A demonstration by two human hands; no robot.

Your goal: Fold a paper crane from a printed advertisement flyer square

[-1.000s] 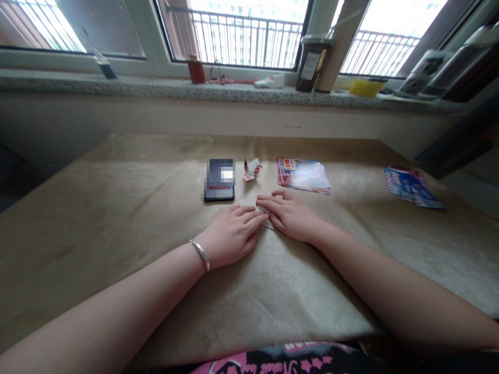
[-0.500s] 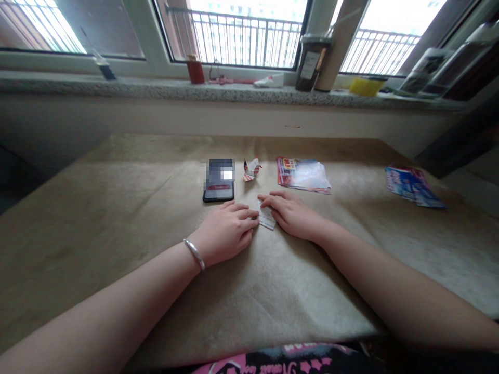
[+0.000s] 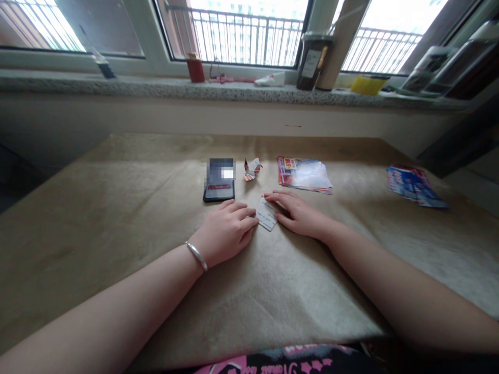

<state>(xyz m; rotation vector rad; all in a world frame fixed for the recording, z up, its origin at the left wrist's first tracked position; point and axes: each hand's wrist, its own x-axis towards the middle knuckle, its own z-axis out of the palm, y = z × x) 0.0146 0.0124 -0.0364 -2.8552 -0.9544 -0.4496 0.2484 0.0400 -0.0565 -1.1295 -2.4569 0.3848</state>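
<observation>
A small folded piece of white printed paper (image 3: 267, 214) lies flat on the table between my hands, its lower end pointed. My left hand (image 3: 226, 227), with a silver bangle at the wrist, rests palm down with its fingers stretched out; the fingertips touch the paper's left edge. My right hand (image 3: 294, 213) lies at the other side, fingers extended and apart from the thumb. Its thumb is at the paper's right edge and its forefinger reaches the top corner. Just beyond the paper stands a folded paper figure (image 3: 252, 169) with pointed, colourful tips.
Left of the figure lies a phone (image 3: 219, 193), its screen partly blurred. A stack of printed leaflets (image 3: 304, 174) is behind my right hand, and more blue leaflets (image 3: 417, 187) lie far right. Jars and small items line the granite windowsill (image 3: 234, 91) behind the table (image 3: 117, 218).
My right hand's fingers have drawn back to the right off the paper's face, uncovering more of it. My left hand stays nearly in place.
</observation>
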